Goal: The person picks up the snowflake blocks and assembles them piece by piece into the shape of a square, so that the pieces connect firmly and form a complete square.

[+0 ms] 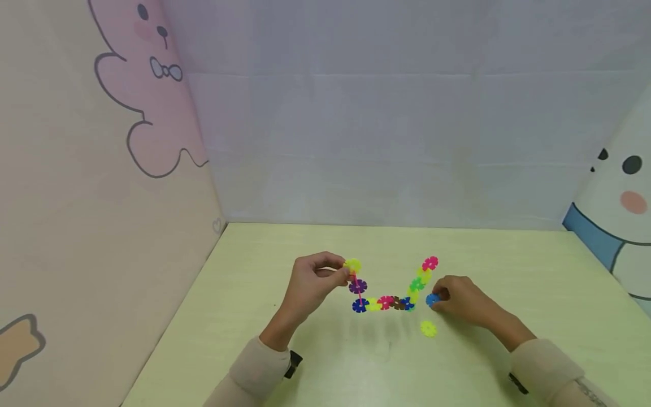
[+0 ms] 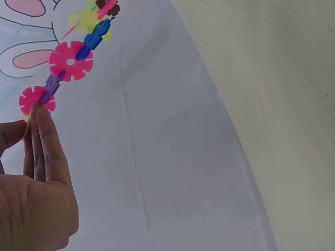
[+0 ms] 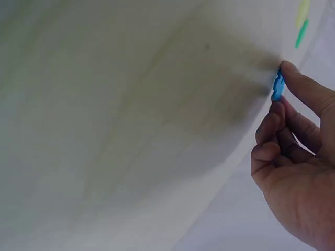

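Note:
A chain of interlocking notched plastic discs [image 1: 385, 303] in yellow, pink, purple, blue, brown and green forms a U shape above the table. My left hand [image 1: 315, 280] pinches the yellow disc [image 1: 352, 265] at its left end between thumb and fingers. In the left wrist view, pink discs [image 2: 78, 69] sit edge-on to purple and blue ones just past the fingertips. The chain's other end rises to a pink disc [image 1: 430, 263]. To its right, my right hand [image 1: 463, 299] pinches a single light blue disc [image 1: 432, 299], seen nearly edge-on in the right wrist view.
A loose yellow disc [image 1: 429, 329] lies on the pale table [image 1: 356, 367], just in front of the right hand. In the right wrist view, a green disc [image 3: 301, 34] shows edge-on near the top right. Cloth walls with cartoon prints [image 1: 163, 85] enclose the table's back and sides.

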Demonstrator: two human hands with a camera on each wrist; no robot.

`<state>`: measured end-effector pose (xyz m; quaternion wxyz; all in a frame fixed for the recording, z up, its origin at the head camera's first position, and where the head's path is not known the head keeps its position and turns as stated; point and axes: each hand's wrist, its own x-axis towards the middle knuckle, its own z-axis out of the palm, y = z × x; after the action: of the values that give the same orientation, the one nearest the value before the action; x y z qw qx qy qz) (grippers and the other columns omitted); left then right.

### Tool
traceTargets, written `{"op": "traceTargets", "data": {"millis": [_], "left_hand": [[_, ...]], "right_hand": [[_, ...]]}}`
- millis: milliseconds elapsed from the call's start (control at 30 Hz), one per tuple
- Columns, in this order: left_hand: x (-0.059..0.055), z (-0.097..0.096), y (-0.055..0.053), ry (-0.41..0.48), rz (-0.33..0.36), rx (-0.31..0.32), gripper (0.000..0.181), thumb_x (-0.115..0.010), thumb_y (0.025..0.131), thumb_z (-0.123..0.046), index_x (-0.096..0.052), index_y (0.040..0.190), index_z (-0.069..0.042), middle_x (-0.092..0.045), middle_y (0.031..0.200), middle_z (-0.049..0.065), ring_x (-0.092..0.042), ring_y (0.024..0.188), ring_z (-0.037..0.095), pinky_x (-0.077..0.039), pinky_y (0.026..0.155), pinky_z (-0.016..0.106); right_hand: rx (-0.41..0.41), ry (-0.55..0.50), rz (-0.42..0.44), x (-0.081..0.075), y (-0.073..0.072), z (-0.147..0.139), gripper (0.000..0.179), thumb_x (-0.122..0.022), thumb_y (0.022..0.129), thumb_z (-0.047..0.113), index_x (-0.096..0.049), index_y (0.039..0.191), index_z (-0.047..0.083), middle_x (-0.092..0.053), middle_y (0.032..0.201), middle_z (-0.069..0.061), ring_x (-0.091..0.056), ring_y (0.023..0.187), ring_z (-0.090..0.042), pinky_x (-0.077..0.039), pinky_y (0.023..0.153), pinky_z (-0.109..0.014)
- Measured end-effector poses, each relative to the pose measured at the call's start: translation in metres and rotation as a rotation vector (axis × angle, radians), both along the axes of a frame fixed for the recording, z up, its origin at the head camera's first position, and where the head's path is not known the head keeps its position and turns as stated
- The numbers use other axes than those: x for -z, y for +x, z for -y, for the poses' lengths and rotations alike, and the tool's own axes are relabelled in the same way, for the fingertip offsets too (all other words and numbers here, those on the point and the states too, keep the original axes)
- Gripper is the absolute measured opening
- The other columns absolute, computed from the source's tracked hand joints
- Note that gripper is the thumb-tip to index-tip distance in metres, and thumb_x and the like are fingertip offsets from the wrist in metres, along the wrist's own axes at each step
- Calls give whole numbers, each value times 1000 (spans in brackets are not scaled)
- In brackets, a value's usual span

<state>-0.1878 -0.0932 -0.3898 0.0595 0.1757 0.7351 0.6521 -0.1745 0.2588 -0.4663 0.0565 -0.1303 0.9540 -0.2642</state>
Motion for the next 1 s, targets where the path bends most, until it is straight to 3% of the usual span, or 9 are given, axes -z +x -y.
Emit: {"op": "traceTargets", "data": {"millis": [133, 267, 367, 533, 733, 867, 1000], "left_hand": [[3, -3, 1, -21, -3, 6, 16, -74, 94, -12, -75, 106, -2, -79, 102, 18, -79, 88, 28, -63, 92, 35], [6, -3, 1, -35, -19, 7, 16, -74, 95, -13, -75, 107, -3, -79, 102, 17, -79, 88, 28, -63, 92, 36], [7, -3, 2, -40, -27, 1, 16, -74, 95, -14, -75, 106, -3, -79, 101, 16, -79, 88, 27, -63, 92, 36], [9, -4, 4, -46, -17, -4, 15, -74, 95, -14, -75, 105, -3, -79, 102, 15, -80, 88, 25, -63, 90, 35], [6, -11, 6, -83, -43, 6, 14, -76, 93, -15, -76, 100, -3, -79, 103, 15, -80, 87, 23, -64, 87, 32], [6, -14, 8, -89, -59, 19, 11, -77, 93, -15, -76, 97, -5, -79, 102, 13, -80, 86, 23, -64, 84, 29], [10, -15, 9, -99, -58, 56, 6, -76, 93, -14, -76, 97, -9, -80, 101, 9, -80, 89, 22, -63, 82, 26]], "right_hand": [[85, -60, -1, 1, 4, -13, 10, -78, 90, 17, -72, 91, 9, -68, 83, 3, -54, 76, -10, -47, 65, -22], [161, -209, 52, -10, 9, -28, 14, -73, 96, 20, -73, 91, 7, -69, 83, -3, -54, 71, -10, -46, 61, -24], [227, -359, 99, -32, 12, -34, 25, -67, 102, 25, -72, 98, 1, -68, 83, -5, -55, 70, -13, -47, 60, -27], [277, -499, 73, -79, 16, -28, 33, -62, 105, 29, -69, 108, -3, -69, 84, 3, -61, 74, -16, -56, 69, -25], [231, -673, 143, -114, 29, 5, 28, -61, 106, 23, -68, 102, -3, -67, 83, 0, -61, 73, -17, -56, 65, -27], [150, -775, 251, -120, 38, 34, 27, -61, 105, 21, -67, 98, -5, -65, 81, -1, -58, 69, -14, -52, 60, -30], [51, -800, 356, -116, 42, 57, 29, -61, 105, 20, -66, 99, -8, -64, 81, -3, -57, 69, -11, -51, 59, -28]]}}
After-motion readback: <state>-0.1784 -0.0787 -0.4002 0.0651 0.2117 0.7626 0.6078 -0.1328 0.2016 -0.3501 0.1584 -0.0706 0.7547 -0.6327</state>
